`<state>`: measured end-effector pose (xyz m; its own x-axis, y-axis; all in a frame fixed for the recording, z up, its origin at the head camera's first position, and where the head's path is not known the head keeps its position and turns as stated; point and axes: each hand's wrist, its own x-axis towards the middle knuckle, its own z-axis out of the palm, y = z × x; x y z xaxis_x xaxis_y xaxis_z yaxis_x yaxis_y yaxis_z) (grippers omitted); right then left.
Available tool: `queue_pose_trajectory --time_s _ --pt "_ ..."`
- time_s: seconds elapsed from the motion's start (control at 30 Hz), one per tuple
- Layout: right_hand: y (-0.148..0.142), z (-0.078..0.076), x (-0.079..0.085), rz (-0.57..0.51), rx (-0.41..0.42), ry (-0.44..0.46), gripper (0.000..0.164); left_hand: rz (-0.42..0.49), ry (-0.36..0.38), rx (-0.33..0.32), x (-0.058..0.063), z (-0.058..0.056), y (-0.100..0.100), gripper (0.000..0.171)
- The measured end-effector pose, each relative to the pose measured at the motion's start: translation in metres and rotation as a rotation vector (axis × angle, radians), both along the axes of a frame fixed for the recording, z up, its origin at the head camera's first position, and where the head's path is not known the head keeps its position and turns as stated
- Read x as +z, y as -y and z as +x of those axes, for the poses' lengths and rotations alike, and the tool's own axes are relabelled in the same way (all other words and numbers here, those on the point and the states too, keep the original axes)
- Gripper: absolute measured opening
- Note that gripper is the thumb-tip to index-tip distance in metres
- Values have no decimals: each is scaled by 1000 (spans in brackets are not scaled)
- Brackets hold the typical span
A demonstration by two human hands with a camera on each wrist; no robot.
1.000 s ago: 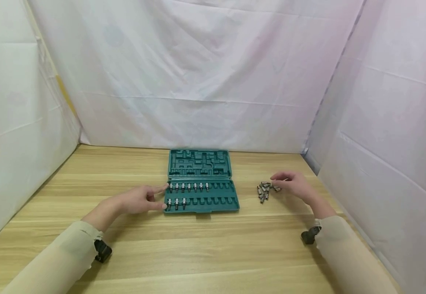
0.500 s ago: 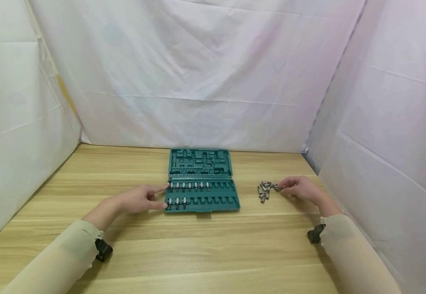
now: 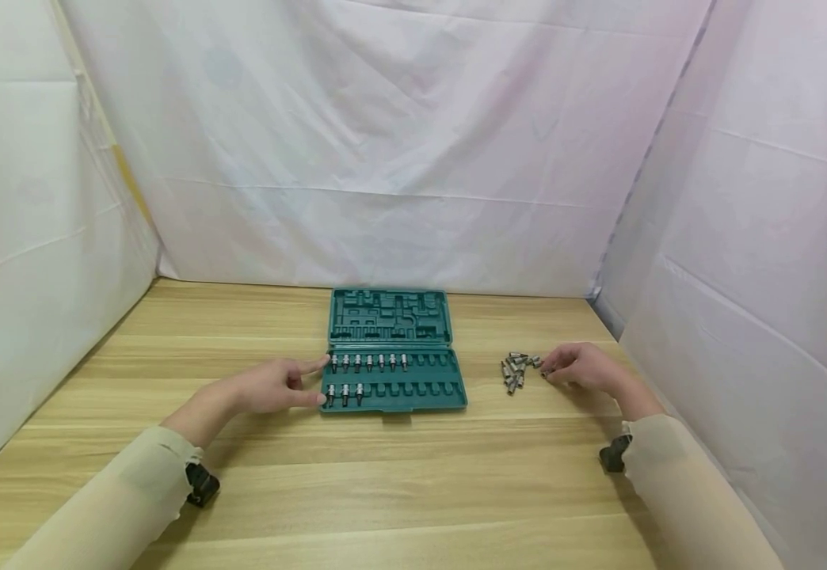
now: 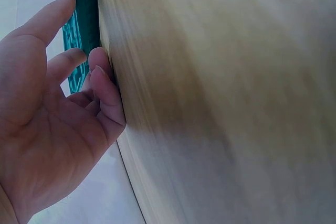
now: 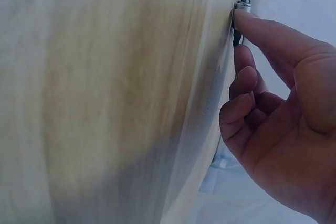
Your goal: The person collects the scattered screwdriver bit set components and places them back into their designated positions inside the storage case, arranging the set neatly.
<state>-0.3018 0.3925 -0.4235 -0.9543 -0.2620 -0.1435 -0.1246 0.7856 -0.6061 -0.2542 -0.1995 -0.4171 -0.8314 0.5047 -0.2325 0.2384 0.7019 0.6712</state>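
Observation:
A green plastic case (image 3: 413, 378) lies unfolded on the wooden table. Its near half has two rows of slots, with several silver bit sockets (image 3: 369, 363) seated toward the left of each row. My left hand (image 3: 278, 386) touches the case's left edge, thumb at the front corner and index finger farther back, spread apart. At the right, my right hand (image 3: 584, 368) pinches a bit socket (image 5: 241, 17) between thumb and index finger, close to the tabletop. Just left of it lies a small pile of loose bit sockets (image 3: 512, 372). The right hand's other fingers are curled.
The case's lid (image 3: 390, 317) leans back behind the slots, moulded with shaped recesses. White cloth (image 3: 385, 158) hangs behind the table (image 3: 399, 491) and along both sides. Each wrist carries a small black camera, one by the left sleeve (image 3: 121, 491).
My right hand has shifted right and slightly toward me from the pile, now pinching a bit socket at its right edge. The left hand stays at the case.

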Motion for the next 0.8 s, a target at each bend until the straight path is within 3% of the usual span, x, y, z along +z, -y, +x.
queue_pose_trajectory --time_s 0.27,0.47,0.8 --pt "1 1 3 51 22 2 18 -2 6 5 0 0 0 85" --pt "7 5 10 76 35 -50 18 0 8 2 0 0 0 85" --pt "41 5 22 -56 13 -18 26 -3 4 4 0 0 0 84"
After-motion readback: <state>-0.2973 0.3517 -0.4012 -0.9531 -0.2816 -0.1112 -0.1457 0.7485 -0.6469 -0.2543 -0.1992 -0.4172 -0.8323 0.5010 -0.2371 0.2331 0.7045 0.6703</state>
